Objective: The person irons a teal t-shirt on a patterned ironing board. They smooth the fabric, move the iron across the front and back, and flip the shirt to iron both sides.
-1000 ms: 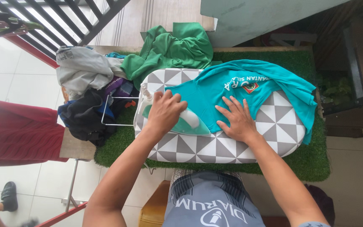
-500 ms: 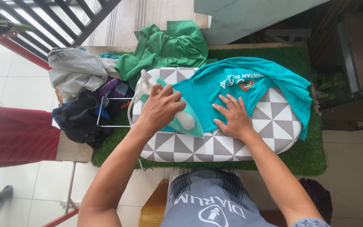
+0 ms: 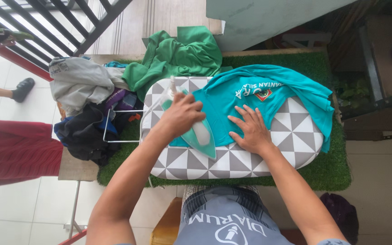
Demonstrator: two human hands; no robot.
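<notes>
Glossy teal-and-white plastic iron [image 3: 199, 131]; matt teal cloth shirt [image 3: 268, 97]; grey-white triangle-patterned fabric ironing board [image 3: 232, 161]; rough green artificial-grass mat [image 3: 336, 170].

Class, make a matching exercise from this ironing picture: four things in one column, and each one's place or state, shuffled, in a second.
1. iron
2. right hand
3. green garment
4. black clothes

a. crumpled beyond the board's far edge
b. flat on the teal shirt
c. heaped left of the board
d. gripped by the left hand

Pairs: 1-d, 2-b, 3-a, 4-c

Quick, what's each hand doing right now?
Left hand: closed around the iron.
Right hand: open, flat on the teal shirt.
</notes>
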